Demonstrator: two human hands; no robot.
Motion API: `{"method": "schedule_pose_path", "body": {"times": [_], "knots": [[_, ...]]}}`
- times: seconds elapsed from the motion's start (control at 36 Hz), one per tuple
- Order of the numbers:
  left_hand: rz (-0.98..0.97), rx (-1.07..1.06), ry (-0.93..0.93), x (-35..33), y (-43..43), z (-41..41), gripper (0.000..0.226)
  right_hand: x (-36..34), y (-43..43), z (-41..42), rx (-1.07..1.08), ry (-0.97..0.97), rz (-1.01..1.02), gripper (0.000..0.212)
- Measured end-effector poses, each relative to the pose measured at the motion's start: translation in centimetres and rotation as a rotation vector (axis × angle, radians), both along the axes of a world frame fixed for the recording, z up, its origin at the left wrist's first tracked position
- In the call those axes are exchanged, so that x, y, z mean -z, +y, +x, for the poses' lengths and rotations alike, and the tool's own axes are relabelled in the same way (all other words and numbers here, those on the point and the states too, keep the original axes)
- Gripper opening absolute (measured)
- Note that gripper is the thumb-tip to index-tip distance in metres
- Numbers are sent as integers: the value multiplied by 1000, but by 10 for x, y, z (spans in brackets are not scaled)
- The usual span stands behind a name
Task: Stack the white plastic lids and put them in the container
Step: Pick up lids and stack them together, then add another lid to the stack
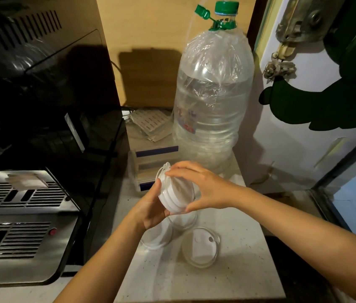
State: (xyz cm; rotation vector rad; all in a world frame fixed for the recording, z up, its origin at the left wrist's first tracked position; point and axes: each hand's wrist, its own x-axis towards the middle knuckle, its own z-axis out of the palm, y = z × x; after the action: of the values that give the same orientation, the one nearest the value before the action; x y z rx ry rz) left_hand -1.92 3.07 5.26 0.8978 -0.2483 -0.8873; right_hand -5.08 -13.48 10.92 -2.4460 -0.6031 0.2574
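1. The stack of white lids (173,193) is held above the tabletop (233,274), its axis tilted, left hand (150,213) cupping beneath, right hand (203,186) fingers clasping the top.
2. Loose lids (201,247) lie directly below, nearer the left hand.

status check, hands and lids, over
Left hand and right hand both shut on lid stack, held on edge above counter. Three loose lids below. Nothing in the way.
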Motion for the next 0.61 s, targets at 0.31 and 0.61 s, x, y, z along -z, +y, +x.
{"method": "schedule_pose_path", "body": {"times": [0.31, 0.61], "knots": [[85, -54, -64, 1, 3, -1, 89, 17, 5, 3, -1, -43, 33, 84], [218, -52, -116, 22, 12, -6, 81, 32, 2, -9, 105, 106, 16, 107]]}}
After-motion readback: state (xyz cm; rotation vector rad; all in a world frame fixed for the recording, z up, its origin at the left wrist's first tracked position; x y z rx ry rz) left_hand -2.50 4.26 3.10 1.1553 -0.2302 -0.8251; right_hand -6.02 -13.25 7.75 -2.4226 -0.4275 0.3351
